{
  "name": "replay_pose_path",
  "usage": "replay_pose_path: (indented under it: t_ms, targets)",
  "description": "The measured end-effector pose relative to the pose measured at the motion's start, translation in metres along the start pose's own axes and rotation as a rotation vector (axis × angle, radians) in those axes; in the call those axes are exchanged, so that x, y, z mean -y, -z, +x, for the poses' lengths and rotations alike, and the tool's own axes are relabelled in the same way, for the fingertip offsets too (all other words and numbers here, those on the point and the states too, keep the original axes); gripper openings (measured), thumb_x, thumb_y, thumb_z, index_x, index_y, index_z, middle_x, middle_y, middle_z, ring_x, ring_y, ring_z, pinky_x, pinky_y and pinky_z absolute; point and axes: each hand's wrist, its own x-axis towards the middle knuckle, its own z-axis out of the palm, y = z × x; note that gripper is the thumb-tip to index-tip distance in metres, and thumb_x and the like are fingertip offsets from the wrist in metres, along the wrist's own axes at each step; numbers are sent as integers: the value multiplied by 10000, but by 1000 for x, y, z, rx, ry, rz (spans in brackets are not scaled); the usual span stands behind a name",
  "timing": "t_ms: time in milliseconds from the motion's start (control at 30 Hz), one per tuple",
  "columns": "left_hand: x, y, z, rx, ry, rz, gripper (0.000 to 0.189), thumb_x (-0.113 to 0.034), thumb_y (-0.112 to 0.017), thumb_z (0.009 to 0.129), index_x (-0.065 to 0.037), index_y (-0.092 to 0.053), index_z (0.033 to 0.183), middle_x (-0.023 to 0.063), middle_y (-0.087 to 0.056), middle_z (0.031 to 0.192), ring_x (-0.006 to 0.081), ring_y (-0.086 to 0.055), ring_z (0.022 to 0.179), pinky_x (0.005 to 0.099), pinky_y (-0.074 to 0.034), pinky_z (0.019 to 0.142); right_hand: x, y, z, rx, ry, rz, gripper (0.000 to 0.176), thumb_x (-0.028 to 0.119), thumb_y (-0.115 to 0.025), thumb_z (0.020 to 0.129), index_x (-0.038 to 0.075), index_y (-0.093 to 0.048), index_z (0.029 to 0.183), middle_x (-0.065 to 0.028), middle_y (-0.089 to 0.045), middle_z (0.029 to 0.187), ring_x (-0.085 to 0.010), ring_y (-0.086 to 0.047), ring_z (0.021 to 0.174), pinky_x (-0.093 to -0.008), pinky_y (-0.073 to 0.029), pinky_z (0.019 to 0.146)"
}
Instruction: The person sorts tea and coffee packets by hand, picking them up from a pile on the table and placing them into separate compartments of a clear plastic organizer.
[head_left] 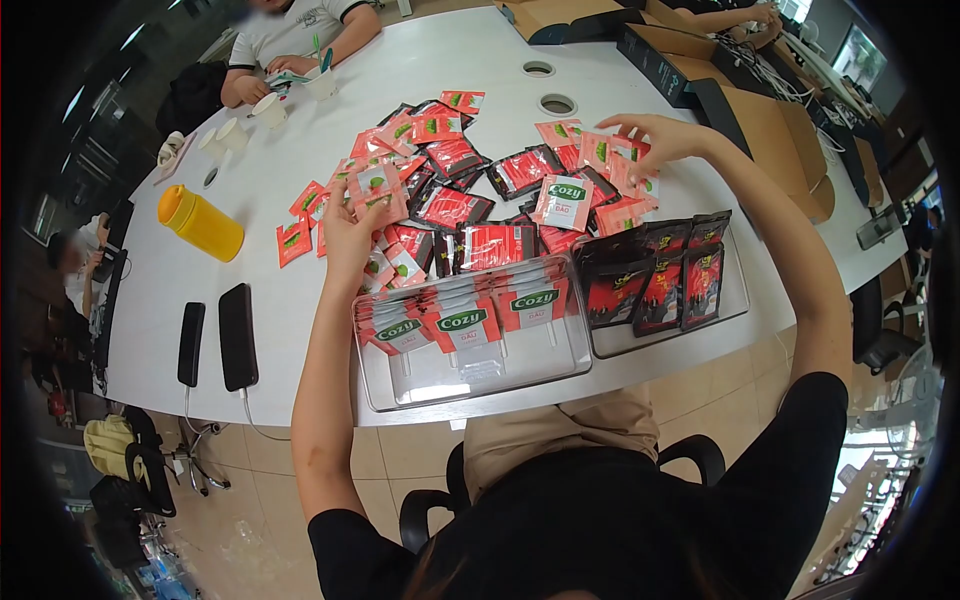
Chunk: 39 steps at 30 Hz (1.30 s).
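Observation:
My left hand (350, 235) grips a pink tea sachet (378, 190) between thumb and fingers, at the left side of a loose pile. My right hand (662, 142) reaches over the pile's right side, fingers apart, close to more pink sachets (597, 150). Mixed into the pile are red and black packets (452, 206), and a Cozy sachet (564, 202) lies face up on top. Closer to me, a clear tray (400, 385) holds rows of upright Cozy sachets (462, 322). Beside it, a second clear tray (660, 338) holds black and red packets (702, 285).
A yellow bottle (202, 224) and two phones (238, 338) on cables are at the left. Beyond them stand paper cups (268, 112), where another person (300, 40) sits. Open cardboard boxes (765, 140) occupy the right side, with cables (800, 85) behind.

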Motion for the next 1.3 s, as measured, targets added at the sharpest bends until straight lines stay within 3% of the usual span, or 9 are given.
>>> replay_pose_path:
  t_ms: [100,267,400,500,700,933,1033,1200,1300]
  targets:
    - [-3,-2,-1,-29,-26,-3,552,25,-591,834,55,-340,1325,124,-638,1016,109,-633,836,208,-500,650,-11,-6,15,94,85,-183,794,231,-845,545,96,-488,1242,-105,-570,1013,-217,-553,897,-314,-471,749]
    - [-7,-3,-3,9,-29,-39,561,11,-595,842,6,-343,1344,106,-646,989,93,-631,820,201,-490,605,-15,-9,31,158,-8,-43,658,168,-853,552,58,-515,1106,-137,-565,1045,-197,-609,829,-332,-485,718]
    - [-18,-6,-7,7,-34,-44,490,-18,-558,880,-46,-372,1332,83,-644,970,76,-624,801,217,-519,605,-26,-19,40,-101,416,-162,419,143,-817,600,15,-568,912,-81,-599,898,-151,-581,675,-292,-446,609]
    - [-31,-14,-12,-39,22,-204,353,-62,-514,913,-56,-452,1260,63,-631,980,77,-621,804,241,-555,653,-9,-4,36,33,205,44,269,128,-777,651,21,-562,770,-46,-590,723,-155,-525,610,-302,-412,566]
    - [-10,2,3,98,68,-270,275,-207,-417,969,-57,-535,1167,89,-592,1072,179,-647,875,291,-550,751,50,22,41,-347,311,-120,226,76,-715,670,28,-497,701,-89,-548,631,-214,-505,596,-322,-404,573]
    - [-34,-2,-7,259,-4,-468,481,-334,-409,954,43,-502,1237,134,-552,1202,219,-610,1017,386,-499,914,169,-10,43,-730,1135,-813,160,107,-656,721,68,-561,843,-72,-607,1048,-240,-594,1015,-355,-515,781]
    - [-45,-2,-15,358,-63,-449,499,-344,-417,961,35,-458,1284,141,-536,1225,221,-609,1026,388,-508,906,199,-34,55,-743,1311,-782,166,124,-654,708,71,-558,833,-78,-599,1079,-263,-577,1063,-357,-515,840]
    - [-43,1,-12,177,-32,-513,255,-42,-604,868,-28,-542,1115,67,-635,1022,134,-663,818,244,-574,718,219,-46,72,-742,1355,-716,192,119,-662,692,63,-599,865,-79,-597,1121,-278,-562,1099,-353,-516,866]
    - [-48,5,-11,143,-17,-553,251,-46,-594,873,-17,-538,1116,74,-633,1013,155,-668,808,255,-578,725,222,-45,76,-720,1201,-554,256,30,-659,681,103,-654,926,-88,-578,1213,-303,-547,1132,-342,-515,866]
